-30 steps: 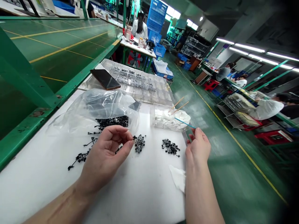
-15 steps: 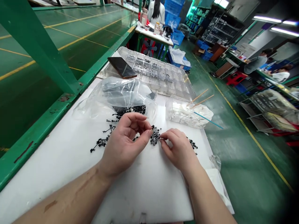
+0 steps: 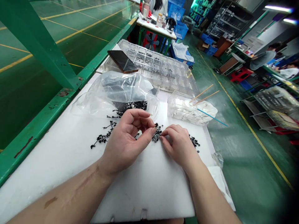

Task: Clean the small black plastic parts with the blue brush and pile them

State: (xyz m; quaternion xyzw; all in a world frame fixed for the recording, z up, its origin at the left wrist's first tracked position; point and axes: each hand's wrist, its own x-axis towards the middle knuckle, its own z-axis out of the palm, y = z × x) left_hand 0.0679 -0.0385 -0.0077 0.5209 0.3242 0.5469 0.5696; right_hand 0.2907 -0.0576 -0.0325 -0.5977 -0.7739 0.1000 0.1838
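A small pile of dark ring-like parts point(image 3: 156, 135) lies on the white tabletop point(image 3: 142, 186) between my hands. Thumb and index finger of my left hand point(image 3: 130, 140) are pinched at the pile's upper left edge; what they hold is too small to make out. My right hand point(image 3: 178, 143) has its fingertips pressed together at the pile's right side, and anything between them is hidden. Black branched parts point(image 3: 102, 137) are scattered left of my left hand. More black parts point(image 3: 194, 142) lie just beyond my right hand.
Behind the hands, a clear plastic bag point(image 3: 121, 88) holds black parts. A phone point(image 3: 122, 61) rests on a compartmented clear tray point(image 3: 163, 70). At the right stands a clear box point(image 3: 182, 109) with white material and sticks. A green metal frame point(image 3: 77, 87) borders the left. People sit farther off.
The view has shifted slightly, so the bench items sit a little higher in the picture. Both hands keep nearly the same pinched poses beside the small pile.
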